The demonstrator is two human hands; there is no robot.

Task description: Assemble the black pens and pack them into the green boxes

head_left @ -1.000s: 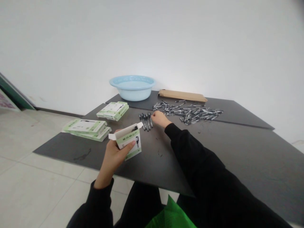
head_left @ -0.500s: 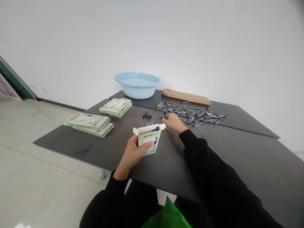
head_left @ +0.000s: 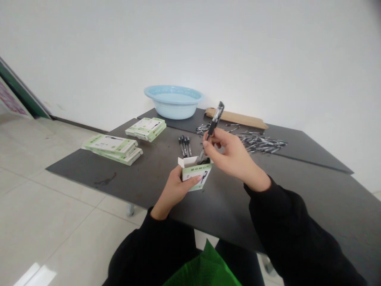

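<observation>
My left hand [head_left: 182,185] grips a small white and green cardboard box [head_left: 193,173] by its side, thumb across the printed front. The box's top flaps stand open and dark pen ends show inside at its right. Between the thumb and fingers of my right hand [head_left: 229,153] is a black and clear pen [head_left: 214,121], held slantwise, its lower end at the box's mouth. Just behind the box, several pens [head_left: 185,146] lie side by side on the table. A loose heap of pens [head_left: 262,143] spreads beyond my right hand, which partly hides it.
Flat green and white boxes lie in two stacks on the left, a nearer stack [head_left: 113,149] and a farther stack [head_left: 146,129]. A light blue basin [head_left: 175,109] and a brown cardboard piece [head_left: 238,118] are at the back of the dark table [head_left: 143,186], near the wall.
My right hand has come up from the pen heap toward the box with a pen in it. The box in my left hand appears slightly farther right.
</observation>
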